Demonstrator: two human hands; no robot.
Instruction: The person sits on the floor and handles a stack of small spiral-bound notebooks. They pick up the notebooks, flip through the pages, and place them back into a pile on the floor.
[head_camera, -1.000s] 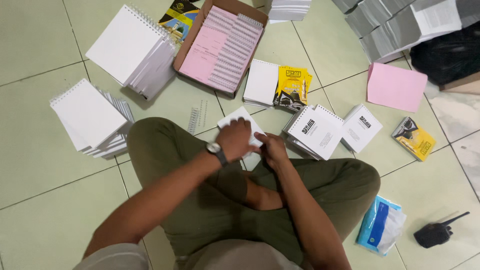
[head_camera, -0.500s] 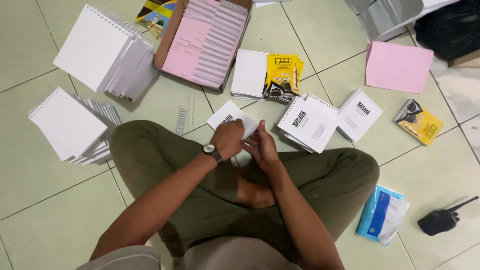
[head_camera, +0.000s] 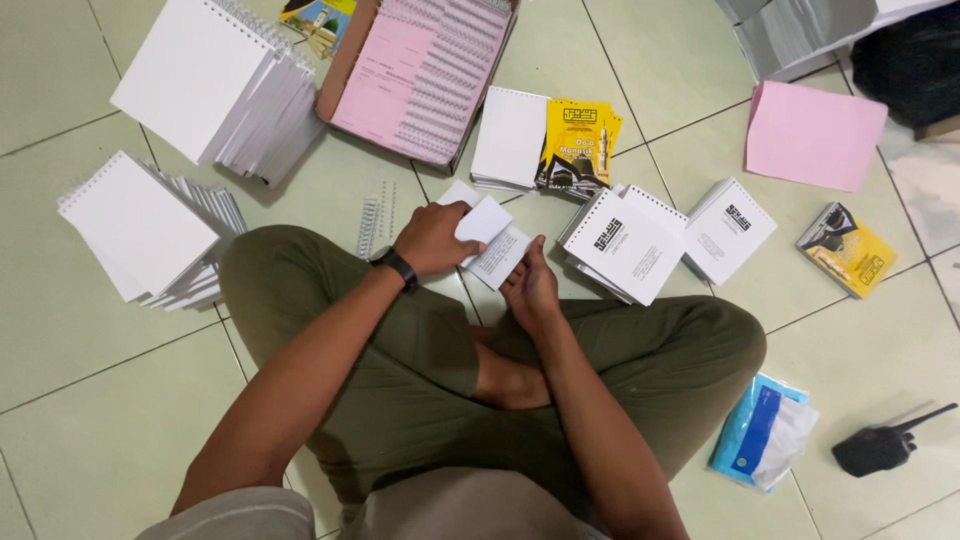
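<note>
I sit cross-legged on a tiled floor. My left hand (head_camera: 432, 240), with a black watch on the wrist, grips a small white sheet (head_camera: 484, 218) at the top of a little booklet of printed pages (head_camera: 500, 258) that lies in front of my knees. My right hand (head_camera: 530, 288) pinches the booklet's lower edge. Two loose metal spiral bindings (head_camera: 378, 215) lie on the floor just left of my left hand. A stack of spiral-bound white booklets (head_camera: 628, 245) sits right of my right hand.
Two fanned piles of large white spiral pads (head_camera: 150, 225) (head_camera: 215, 80) lie at left. A cardboard box (head_camera: 425, 70) holds pink sheets and spirals. Yellow booklets (head_camera: 578, 145), a pink sheet (head_camera: 815, 135), a blue-white packet (head_camera: 765, 430) and a black radio (head_camera: 885, 448) lie around.
My left hand has lifted a white sheet at the top of the booklet, and my hands have spread slightly apart. The camera has tilted a little, shifting the floor items upward.
</note>
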